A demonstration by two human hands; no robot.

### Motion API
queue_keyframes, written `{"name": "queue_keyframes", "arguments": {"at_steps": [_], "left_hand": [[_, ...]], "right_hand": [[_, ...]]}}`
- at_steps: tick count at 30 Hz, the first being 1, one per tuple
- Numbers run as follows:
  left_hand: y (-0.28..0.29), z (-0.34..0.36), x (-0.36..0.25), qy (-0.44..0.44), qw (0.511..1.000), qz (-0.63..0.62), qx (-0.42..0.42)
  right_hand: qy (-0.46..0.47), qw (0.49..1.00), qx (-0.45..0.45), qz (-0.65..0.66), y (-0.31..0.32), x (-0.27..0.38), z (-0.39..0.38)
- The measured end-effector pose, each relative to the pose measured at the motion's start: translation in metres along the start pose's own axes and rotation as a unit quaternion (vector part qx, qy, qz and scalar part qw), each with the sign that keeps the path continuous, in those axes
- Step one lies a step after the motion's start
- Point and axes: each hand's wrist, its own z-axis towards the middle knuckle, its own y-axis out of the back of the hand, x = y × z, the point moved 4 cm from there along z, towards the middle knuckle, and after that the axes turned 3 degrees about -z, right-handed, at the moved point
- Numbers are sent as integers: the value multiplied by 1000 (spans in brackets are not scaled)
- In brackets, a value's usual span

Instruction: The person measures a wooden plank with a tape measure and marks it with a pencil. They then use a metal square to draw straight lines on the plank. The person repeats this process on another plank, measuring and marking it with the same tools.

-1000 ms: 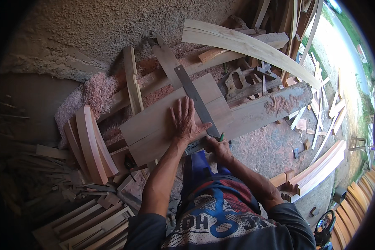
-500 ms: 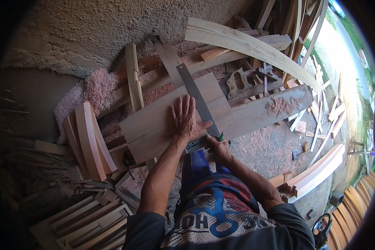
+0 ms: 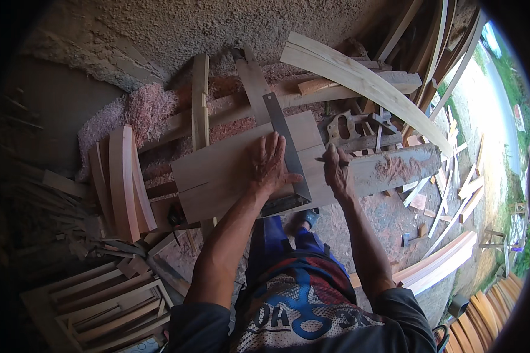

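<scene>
My left hand (image 3: pixel 268 170) rests spread on pale wooden boards (image 3: pixel 209 162), its thumb reaching onto the dark metal square (image 3: pixel 291 150) laid across them. The square's shorter arm runs along the near edge. My right hand (image 3: pixel 338 167) is closed on a slim pencil-like marker (image 3: pixel 322 159), over the boards' right end, right of the square. A handsaw with a wooden handle (image 3: pixel 338 128) lies just beyond that hand.
Supporting timbers (image 3: pixel 412 167) carry pink shavings. A pale curved plank (image 3: pixel 359 76) spans the upper right. Curved pieces (image 3: pixel 121 176) lie at left, frames (image 3: pixel 100 306) at lower left. A rough wall (image 3: pixel 206 26) stands behind; offcuts (image 3: pixel 471 188) litter the floor at right.
My right hand has moved up and right from the square's near corner, still holding the marker. My left hand stays spread on the boards. The view has shifted slightly.
</scene>
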Motion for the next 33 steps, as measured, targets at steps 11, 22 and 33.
{"name": "queue_keyframes", "arguments": {"at_steps": [11, 22, 33], "left_hand": [[0, 6, -6, 26, 998, 42, 46], [3, 8, -6, 38, 997, 18, 72], [-10, 7, 5, 10, 1000, -8, 17]], "right_hand": [[232, 968, 38, -87, -49, 27, 100], [209, 968, 66, -124, -61, 32, 106], [132, 974, 145, -113, -19, 14, 6]]}}
